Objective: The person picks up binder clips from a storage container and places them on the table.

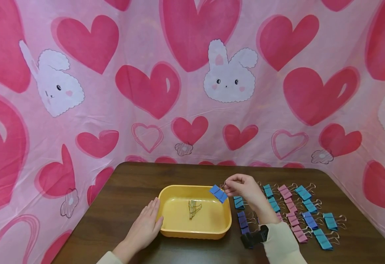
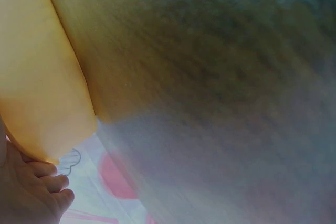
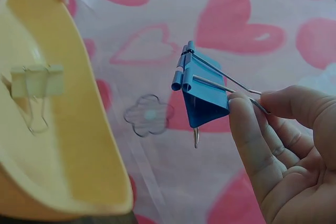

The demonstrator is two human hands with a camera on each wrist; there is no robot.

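Note:
A blue binder clip (image 1: 218,194) hangs over the right rim of a yellow tray (image 1: 192,234). My right hand (image 1: 245,189) pinches one of its wire handles between thumb and fingertips, as the right wrist view shows of the clip (image 3: 202,85) and hand (image 3: 289,145). Flat along the tray's left side rests my left hand (image 1: 146,222), fingers straight against the outer wall. Inside the tray lies one yellow binder clip (image 1: 192,209), seen in the right wrist view too. In the left wrist view, the left hand's fingers (image 2: 50,182) sit beside the tray wall (image 2: 47,66).
Right of the tray, rows of teal, pink, blue and purple binder clips lie on the dark wooden table (image 1: 139,179), among them a teal clip (image 1: 323,239) and a purple clip (image 1: 243,222). My right forearm covers some. A heart-patterned cloth (image 1: 189,110) hangs behind the table.

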